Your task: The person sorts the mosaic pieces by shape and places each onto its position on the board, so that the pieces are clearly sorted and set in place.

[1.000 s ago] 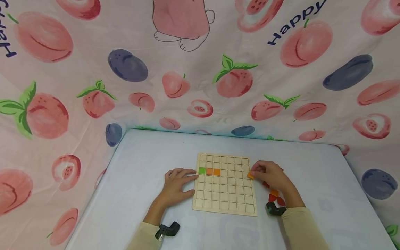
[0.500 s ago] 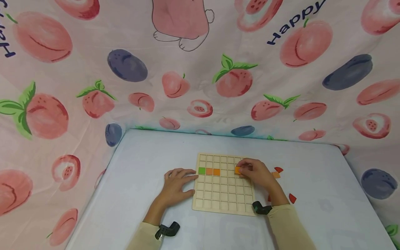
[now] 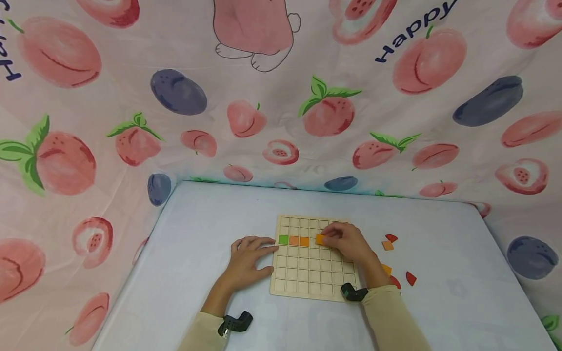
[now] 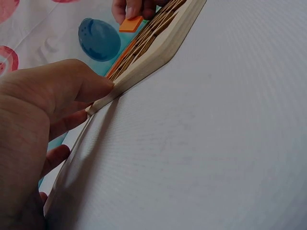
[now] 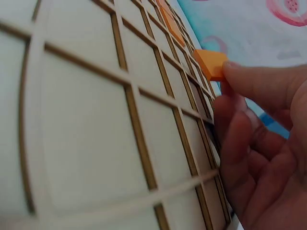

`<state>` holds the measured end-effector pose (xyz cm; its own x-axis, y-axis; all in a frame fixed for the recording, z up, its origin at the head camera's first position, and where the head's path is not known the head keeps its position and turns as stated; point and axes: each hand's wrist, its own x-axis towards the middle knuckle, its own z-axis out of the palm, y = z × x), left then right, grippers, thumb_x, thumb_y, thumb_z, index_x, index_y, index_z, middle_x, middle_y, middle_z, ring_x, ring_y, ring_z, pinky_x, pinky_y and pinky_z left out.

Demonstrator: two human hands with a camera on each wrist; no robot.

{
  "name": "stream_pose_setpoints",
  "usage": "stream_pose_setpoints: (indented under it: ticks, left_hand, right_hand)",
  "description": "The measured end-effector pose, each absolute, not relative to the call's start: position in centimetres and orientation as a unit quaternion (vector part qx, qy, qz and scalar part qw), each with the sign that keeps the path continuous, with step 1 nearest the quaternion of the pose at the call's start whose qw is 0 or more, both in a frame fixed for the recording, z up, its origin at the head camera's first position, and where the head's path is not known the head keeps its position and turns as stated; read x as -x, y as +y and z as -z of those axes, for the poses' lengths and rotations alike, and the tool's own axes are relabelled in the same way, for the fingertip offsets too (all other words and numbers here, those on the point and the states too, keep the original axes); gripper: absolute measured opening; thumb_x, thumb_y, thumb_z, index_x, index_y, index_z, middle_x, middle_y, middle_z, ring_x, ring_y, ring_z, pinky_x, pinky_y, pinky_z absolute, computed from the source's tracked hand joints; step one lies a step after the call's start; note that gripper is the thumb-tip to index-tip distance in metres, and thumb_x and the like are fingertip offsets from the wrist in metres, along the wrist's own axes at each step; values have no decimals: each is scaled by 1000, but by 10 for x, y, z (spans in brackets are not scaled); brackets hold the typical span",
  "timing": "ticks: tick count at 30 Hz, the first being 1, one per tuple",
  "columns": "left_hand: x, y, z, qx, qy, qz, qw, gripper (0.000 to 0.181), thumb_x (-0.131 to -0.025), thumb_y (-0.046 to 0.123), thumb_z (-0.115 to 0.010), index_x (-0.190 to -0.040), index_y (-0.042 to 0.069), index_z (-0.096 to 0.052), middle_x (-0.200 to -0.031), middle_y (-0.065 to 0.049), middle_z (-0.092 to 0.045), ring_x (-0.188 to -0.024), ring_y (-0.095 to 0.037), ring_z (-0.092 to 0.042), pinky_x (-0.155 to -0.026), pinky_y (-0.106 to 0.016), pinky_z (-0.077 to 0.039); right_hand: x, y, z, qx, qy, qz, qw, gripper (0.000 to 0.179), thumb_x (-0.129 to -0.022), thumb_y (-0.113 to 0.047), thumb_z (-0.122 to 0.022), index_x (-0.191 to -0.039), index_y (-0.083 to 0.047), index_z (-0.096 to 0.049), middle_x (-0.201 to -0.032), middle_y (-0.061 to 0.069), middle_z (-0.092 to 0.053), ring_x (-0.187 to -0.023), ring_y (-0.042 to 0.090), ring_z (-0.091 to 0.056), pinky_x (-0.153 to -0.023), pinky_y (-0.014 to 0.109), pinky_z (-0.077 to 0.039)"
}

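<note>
A square wooden grid board [image 3: 303, 274] lies on the white table. In one row at its left sit a green tile [image 3: 283, 240], a light orange tile [image 3: 293, 240] and a darker orange tile [image 3: 304, 242]. My right hand [image 3: 349, 242] pinches a small yellow-orange square tile [image 5: 212, 63] between thumb and fingertips. It holds the tile just over the same row, a little right of the darker orange tile. My left hand [image 3: 247, 263] rests at the board's left edge with fingers spread, and its thumb [image 4: 98, 86] touches the wooden rim.
Loose pieces lie right of the board: a red piece [image 3: 391, 238] beside an orange square [image 3: 388, 245], another red piece [image 3: 410, 278], and a yellow-orange one [image 3: 387, 269] partly behind my right forearm. A fruit-patterned cloth [image 3: 281, 122] hangs behind the table.
My right hand has carried the yellow-orange tile leftward from the board's right edge toward the row of placed tiles. The left hand has stayed at the board's edge.
</note>
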<state>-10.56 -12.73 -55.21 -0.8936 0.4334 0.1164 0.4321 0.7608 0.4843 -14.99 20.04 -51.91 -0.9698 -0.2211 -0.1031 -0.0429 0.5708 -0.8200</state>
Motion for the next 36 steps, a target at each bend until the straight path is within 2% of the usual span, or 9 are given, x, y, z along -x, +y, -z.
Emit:
stream_pose_setpoints:
  ticks: [9, 18, 27, 36]
  left_hand:
    - [106, -127, 553, -231, 939, -256, 1, 53, -86, 41, -72, -138, 32, -65, -147, 10, -57, -135, -21, -42, -111, -58, -21]
    - [106, -127, 553, -233, 938, -257, -4, 53, -86, 41, -72, -138, 31, -65, -146, 10, -57, -135, -21, -43, -110, -58, -22]
    - [105, -127, 552, -232, 938, -257, -6, 53, -86, 41, -72, -137, 31, -66, -146, 9, -57, -134, -21, -43, -110, -59, -22]
    - [105, -127, 551, -230, 936, -265, -3, 53, -86, 40, -72, -137, 30, -66, -146, 8, -58, -134, -23, -43, -110, -60, -21]
  right_hand:
    - [151, 190, 519, 27, 867, 486, 108, 15, -91, -17, -77, -104, -11, -77, -99, 6, -75, -85, 15, -65, -79, 31, -51]
    - [151, 182, 521, 15, 894, 438, 96, 12, -89, -21, -78, -101, -17, -79, -92, -2, -76, -85, 13, -64, -84, 37, -50]
    - [150, 179, 518, 6, 898, 424, 115, 10, -88, -22, -79, -98, -17, -80, -88, -1, -74, -82, 14, -63, -80, 36, -50]
    - [150, 178, 517, 13, 907, 407, 105, 8, -87, -22, -81, -93, -18, -79, -84, -2, -72, -79, 15, -61, -76, 34, -47]
